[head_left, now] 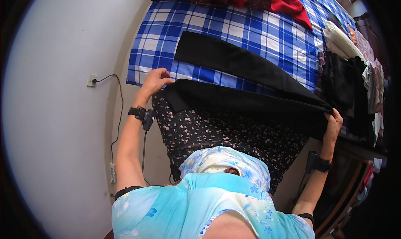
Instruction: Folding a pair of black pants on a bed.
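Observation:
Black trousers [238,96] lie spread sideways before me, one leg on the blue-and-white checked bedding [216,22], the other along its near edge and over my dark floral skirt [200,126]. My left hand [157,80] pinches the end of the nearer leg, at the left, between thumb and fingertips. At the far right, my right hand [334,121] grips the black cloth where the two legs come together. Part of the cloth below that hand hangs in shadow and is hard to make out.
Red and dark patterned clothes [288,4] lie at the bed's far side. Folded clothes [341,82] and a rolled white cloth [343,38] are at the right. A wall socket [92,80] with a plugged black cable [120,113] is at the left.

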`<state>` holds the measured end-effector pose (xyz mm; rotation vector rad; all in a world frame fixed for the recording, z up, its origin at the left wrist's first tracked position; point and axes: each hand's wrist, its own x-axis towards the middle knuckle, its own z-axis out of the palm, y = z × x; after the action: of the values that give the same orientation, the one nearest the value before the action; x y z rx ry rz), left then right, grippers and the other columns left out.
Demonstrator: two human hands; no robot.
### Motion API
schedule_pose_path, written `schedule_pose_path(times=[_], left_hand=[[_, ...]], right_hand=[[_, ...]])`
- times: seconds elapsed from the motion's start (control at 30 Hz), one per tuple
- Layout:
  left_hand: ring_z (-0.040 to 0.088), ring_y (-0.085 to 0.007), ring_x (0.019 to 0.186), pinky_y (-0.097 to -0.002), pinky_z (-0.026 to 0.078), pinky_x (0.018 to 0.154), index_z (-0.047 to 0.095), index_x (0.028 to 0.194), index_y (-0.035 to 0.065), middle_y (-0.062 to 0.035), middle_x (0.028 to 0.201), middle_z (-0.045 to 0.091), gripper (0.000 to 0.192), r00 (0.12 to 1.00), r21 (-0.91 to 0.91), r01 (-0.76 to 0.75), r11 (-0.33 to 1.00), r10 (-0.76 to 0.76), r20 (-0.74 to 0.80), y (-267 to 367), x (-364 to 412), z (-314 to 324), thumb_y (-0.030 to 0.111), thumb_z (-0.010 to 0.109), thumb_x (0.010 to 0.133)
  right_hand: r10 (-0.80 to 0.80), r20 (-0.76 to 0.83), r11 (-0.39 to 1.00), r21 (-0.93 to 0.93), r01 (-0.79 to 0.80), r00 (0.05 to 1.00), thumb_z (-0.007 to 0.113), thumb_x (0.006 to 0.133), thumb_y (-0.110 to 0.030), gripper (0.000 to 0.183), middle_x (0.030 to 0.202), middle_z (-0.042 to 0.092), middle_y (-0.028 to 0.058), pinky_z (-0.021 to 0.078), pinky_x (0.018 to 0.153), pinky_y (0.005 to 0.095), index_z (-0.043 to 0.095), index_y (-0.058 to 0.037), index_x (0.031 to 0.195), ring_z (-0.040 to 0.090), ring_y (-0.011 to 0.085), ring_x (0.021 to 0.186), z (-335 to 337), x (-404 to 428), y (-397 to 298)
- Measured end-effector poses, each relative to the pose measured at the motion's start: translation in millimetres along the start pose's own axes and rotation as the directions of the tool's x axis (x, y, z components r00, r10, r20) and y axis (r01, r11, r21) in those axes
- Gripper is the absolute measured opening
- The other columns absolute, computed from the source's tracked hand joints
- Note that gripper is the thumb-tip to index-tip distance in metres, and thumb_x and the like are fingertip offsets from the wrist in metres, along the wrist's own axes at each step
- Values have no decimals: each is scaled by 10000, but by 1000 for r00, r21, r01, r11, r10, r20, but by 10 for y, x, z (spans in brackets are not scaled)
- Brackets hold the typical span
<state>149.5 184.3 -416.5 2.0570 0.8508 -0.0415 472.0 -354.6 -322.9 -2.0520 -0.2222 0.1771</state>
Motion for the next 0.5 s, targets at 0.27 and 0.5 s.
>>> schedule_pose_path(times=[0.27,0.5], left_hand=[[535,-88,669,-235,426,598,617,834,26,-8,767,621,92,994,-321,111,940,-97,58,64,-55,-55,117,628,828],[564,-110,690,-258,460,631,584,809,-5,-38,716,606,101,996,-131,-89,987,90,3,239,164,-57,-12,637,724]], right_hand=[[-3,-13,1000,21,4,1000,592,837,18,65,783,601,-40,425,699,179,653,15,860,530,38,734,8,-12,-3],[-2,-20,998,69,3,1000,591,831,26,72,774,597,-45,417,687,172,653,7,862,529,33,725,23,3,31]])
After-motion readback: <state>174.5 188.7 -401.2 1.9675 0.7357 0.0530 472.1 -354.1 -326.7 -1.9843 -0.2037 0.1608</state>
